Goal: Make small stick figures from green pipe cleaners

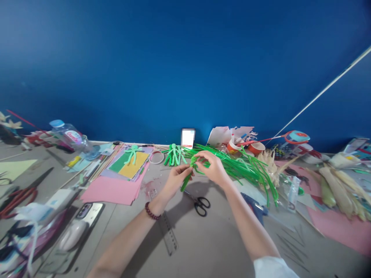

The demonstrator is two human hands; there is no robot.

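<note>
Near the middle of the table, my left hand pinches a small bundle of green pipe cleaners whose ends hang down below the fingers. My right hand is closed on the upper, coiled part of the same bundle. A dark beaded bracelet circles my left wrist. Just behind my hands stands a light and dark green pipe-cleaner figure. A large heap of green pipe cleaners spreads to the right. Black-handled scissors lie below my hands, their blades pointing up-left.
A clear ruler lies near my left forearm. Pink paper and another green figure are on the left, with a phone and a bottle. A blue glue gun and corn husks are on the right. A lit screen stands behind.
</note>
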